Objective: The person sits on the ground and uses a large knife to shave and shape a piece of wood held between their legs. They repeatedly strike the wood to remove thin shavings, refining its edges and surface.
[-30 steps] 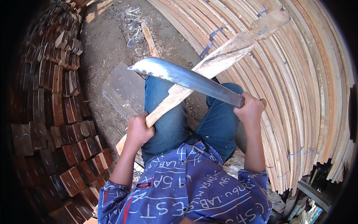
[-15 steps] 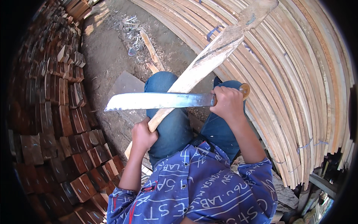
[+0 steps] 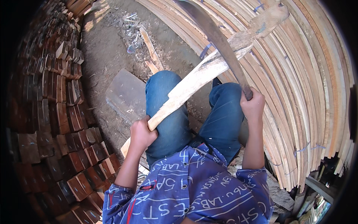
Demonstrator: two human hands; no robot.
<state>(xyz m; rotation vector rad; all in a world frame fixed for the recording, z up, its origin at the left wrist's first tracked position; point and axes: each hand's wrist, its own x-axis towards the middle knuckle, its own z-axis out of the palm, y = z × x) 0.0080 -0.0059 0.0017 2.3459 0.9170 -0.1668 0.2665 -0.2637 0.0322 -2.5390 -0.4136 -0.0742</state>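
Left hand (image 3: 142,134) grips wood (image 3: 201,75) by one end, right hand (image 3: 254,104) a machete (image 3: 231,59)

White capital letters and numerals (image 3: 152,212) cover the blue buttoned fabric shirt (image 3: 175,196) below the grips of the left hand (image 3: 143,133) and right hand (image 3: 253,105). Pale blue marks on stacked brown rectangular wooden blocks (image 3: 76,188), left of both grips, are unreadable.
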